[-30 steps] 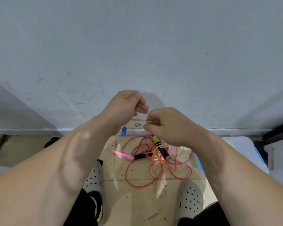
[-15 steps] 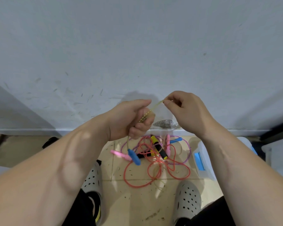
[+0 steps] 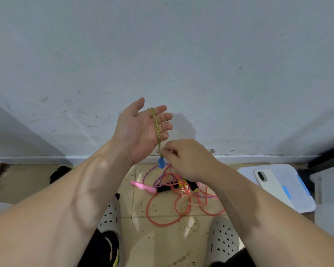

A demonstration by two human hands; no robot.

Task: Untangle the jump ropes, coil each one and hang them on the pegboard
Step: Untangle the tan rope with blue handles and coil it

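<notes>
Hands share yellow rope.

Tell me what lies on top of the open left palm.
A yellow beaded rope drapes over the left hand; its blue handle hangs below. The right hand hides the rope's continuation.

From my seat, the right hand hides where the yellow-green rope goes below my pinch, so I can't tell how its blue handle joins it. That hand also covers part of the tangle of ropes on the floor, where strands cross too finely to sort out. My forearms run off the bottom edge.
</notes>
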